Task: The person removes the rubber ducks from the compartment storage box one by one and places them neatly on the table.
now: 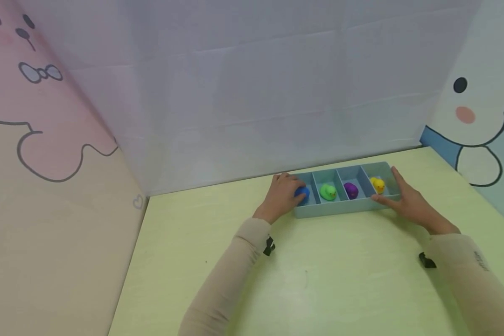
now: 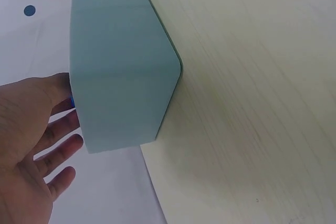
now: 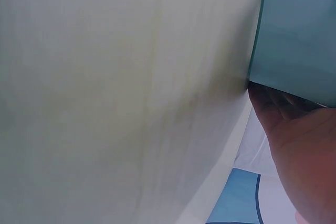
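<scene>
A blue-grey divided box (image 1: 340,207) stands near the back of the table. My left hand (image 1: 282,195) reaches over its left end, thumb and index finger around a round blue toy (image 1: 303,193) in the leftmost compartment; the fingers partly hide the toy. In the left wrist view, the other fingers of the left hand (image 2: 26,135) spread outside the box's end. A green toy duck (image 1: 328,192), a purple toy (image 1: 351,190) and a yellow toy duck (image 1: 377,185) sit one to a compartment. My right hand (image 1: 411,205) grips the right end, thumb at the front rim.
The box rests on a pale yellow-green table (image 1: 319,275). Behind it a whitish cloth wall (image 1: 252,93) rises at the back edge. Side panels with cartoon figures stand left (image 1: 59,224) and right (image 1: 479,93).
</scene>
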`<state>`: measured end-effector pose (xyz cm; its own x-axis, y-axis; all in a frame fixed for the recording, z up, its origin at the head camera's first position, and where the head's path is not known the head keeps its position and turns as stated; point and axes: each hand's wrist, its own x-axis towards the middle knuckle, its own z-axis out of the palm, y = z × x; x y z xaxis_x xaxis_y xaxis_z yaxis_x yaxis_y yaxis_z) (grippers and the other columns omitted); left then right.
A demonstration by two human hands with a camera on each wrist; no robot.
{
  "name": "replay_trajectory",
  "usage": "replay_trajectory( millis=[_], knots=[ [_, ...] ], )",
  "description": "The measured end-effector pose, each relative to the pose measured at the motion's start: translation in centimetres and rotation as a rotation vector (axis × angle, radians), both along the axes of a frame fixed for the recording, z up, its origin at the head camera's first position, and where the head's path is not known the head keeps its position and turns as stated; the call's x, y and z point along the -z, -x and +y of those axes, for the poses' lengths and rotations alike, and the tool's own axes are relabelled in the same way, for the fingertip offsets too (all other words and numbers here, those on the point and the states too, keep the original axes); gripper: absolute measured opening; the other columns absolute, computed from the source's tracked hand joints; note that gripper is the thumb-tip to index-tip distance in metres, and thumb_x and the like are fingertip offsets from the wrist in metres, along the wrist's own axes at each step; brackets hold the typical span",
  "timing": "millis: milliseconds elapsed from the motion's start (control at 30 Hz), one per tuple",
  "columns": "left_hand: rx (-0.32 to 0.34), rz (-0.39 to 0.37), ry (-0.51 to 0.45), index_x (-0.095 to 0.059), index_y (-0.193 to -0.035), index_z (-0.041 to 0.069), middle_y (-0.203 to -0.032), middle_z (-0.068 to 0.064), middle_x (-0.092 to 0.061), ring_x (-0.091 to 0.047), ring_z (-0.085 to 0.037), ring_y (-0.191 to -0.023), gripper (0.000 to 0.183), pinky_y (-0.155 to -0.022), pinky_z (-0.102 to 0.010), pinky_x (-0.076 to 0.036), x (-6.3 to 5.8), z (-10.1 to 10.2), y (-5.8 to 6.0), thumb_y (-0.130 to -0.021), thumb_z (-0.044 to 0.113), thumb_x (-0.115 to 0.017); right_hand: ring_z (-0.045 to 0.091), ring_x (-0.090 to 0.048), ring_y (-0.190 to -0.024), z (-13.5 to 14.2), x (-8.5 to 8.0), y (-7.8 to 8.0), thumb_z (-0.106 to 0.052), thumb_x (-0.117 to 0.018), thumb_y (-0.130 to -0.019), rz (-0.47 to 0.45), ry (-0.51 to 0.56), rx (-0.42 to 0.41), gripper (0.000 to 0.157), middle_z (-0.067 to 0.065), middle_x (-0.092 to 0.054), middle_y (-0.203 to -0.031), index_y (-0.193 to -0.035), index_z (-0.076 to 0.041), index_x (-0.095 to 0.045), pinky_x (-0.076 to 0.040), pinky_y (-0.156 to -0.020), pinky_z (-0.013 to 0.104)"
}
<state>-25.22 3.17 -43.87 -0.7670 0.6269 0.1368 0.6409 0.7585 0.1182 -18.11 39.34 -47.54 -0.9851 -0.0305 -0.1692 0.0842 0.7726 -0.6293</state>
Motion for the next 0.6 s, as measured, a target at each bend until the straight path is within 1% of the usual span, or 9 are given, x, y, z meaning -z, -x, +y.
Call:
replay_trajectory(
  millis=[200, 400, 467, 600],
  knots=[
    [-0.001, 0.002, -0.114, -0.07, -0.129, 0.021, -0.13, 0.002, -0.071, -0.059, -0.021, -0.125, 0.033, -0.107, -0.042, -0.043, -0.5, -0.8, -0.2, -0.101, 0.039, -0.063, 0.067, -0.007, -0.146, 0.0, 0.2, -0.1, -0.058, -0.06, -0.097, 0.017, 0.005, -0.004, 0.113, 0.03, 0.015, -0.167, -0.158, -0.02, 0.028, -0.018, -0.109, 0.082],
    [0.014, -0.004, -0.218, -0.071, -0.128, 0.018, -0.122, -0.001, -0.074, -0.061, -0.023, -0.119, 0.035, -0.099, -0.042, -0.046, -1.0, -1.5, -0.1, -0.101, 0.039, -0.064, 0.067, -0.006, -0.147, 0.0, 0.0, -0.3, -0.057, -0.06, -0.098, 0.011, 0.005, -0.005, 0.113, 0.03, 0.016, -0.167, -0.158, -0.02, 0.028, -0.018, -0.109, 0.081],
    [0.021, -0.009, -0.235, -0.071, -0.127, 0.018, -0.123, -0.001, -0.074, -0.061, -0.023, -0.119, 0.035, -0.098, -0.042, -0.046, -1.2, -1.7, -0.1, -0.101, 0.039, -0.064, 0.067, -0.006, -0.147, -0.1, -0.1, -0.3, -0.057, -0.06, -0.098, 0.011, 0.006, -0.006, 0.113, 0.03, 0.016, -0.167, -0.158, -0.019, 0.028, -0.018, -0.11, 0.081],
    [0.032, 0.01, -0.239, -0.07, -0.128, 0.018, -0.124, 0.0, -0.073, -0.061, -0.023, -0.119, 0.036, -0.097, -0.041, -0.047, -1.6, -2.1, -0.1, -0.1, 0.039, -0.063, 0.066, -0.006, -0.147, -0.1, 0.0, -0.2, -0.057, -0.06, -0.098, 0.015, 0.005, -0.005, 0.113, 0.029, 0.016, -0.167, -0.158, -0.019, 0.028, -0.018, -0.11, 0.081]
  ],
)
